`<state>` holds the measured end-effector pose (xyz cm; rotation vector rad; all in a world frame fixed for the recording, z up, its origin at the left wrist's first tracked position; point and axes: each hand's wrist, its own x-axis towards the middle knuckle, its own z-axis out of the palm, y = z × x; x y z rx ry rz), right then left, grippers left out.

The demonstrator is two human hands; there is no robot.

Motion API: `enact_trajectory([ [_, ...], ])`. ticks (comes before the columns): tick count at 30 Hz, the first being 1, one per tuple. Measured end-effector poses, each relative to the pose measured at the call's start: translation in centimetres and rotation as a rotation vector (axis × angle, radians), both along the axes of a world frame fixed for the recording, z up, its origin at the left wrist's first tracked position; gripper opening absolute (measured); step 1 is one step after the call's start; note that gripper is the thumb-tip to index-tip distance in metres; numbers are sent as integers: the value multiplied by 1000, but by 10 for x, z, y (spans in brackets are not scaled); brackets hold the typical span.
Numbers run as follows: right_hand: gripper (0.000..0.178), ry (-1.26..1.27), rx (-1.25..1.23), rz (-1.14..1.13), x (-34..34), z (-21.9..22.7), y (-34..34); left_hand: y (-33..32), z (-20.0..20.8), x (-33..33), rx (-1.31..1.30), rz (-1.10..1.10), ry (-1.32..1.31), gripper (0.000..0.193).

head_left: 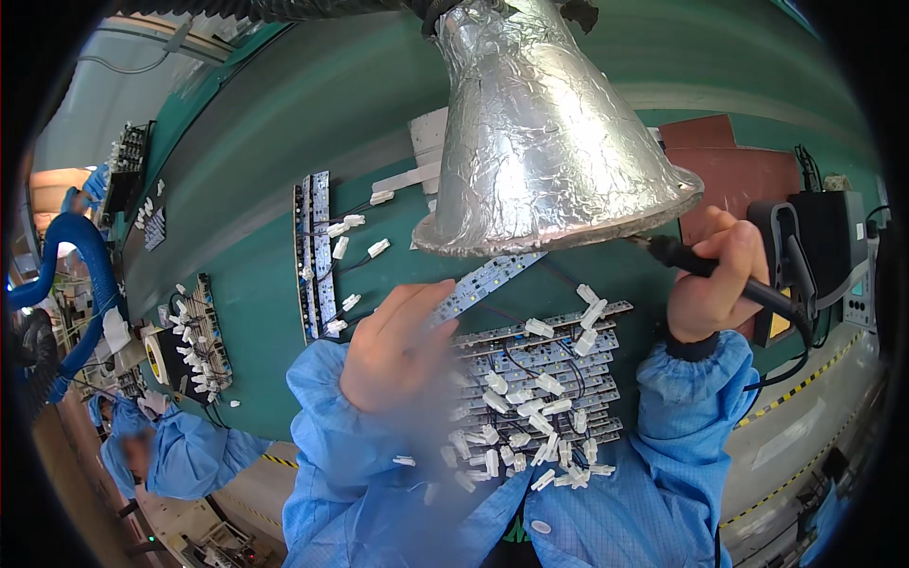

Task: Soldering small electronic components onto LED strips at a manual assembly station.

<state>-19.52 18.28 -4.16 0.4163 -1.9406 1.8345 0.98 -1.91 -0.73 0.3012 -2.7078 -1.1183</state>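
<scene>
We have our left hand (396, 346) laid over the near end of a white LED strip board (492, 282), its fingers bent across it, probably to keep the strip steady. A blur crosses this hand, so we cannot tell whether the fingers pinch the board or only press on it. Our right hand (724, 275) is closed around the handle of a soldering iron (696, 260), its tip pointing left by the foil-covered hood (549, 142); that slanted grip seems meant to leave the tip free.

The strip runs from the left fingers toward the far right, its far end passing below the hood's rim, left of the iron's tip and apart from the right hand. The hood hangs over this spot, presumably to draw off fumes.

Nearer us, stacked LED strips (597, 363) lie side by side, their white connectors (549, 383) bunched toward us. More upright-lying strips (322, 241) rest left of the hood on the green mat (256, 284).
</scene>
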Motion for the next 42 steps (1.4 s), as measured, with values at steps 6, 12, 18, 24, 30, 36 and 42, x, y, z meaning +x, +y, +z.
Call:
enact_trajectory([
  [6,40,-50,-273,98,-17,3,3,-1,-2,2,30,18,18,38],
  [12,40,-16,-256,82,-21,2,3,1,5,3,77,43,13,38],
  [18,38,-64,-350,130,-19,6,3,8,18,25,276,231,32,33],
  [24,37,-126,-444,172,-13,13,9,-16,27,95,313,434,63,33],
  [30,38,-147,-473,176,-11,11,6,-53,12,145,202,621,333,35],
  [36,38,-123,-478,186,-13,7,5,-81,-26,107,-182,627,103,34],
  [42,38,-72,-394,189,-15,3,6,-93,-29,99,-152,461,75,37],
])
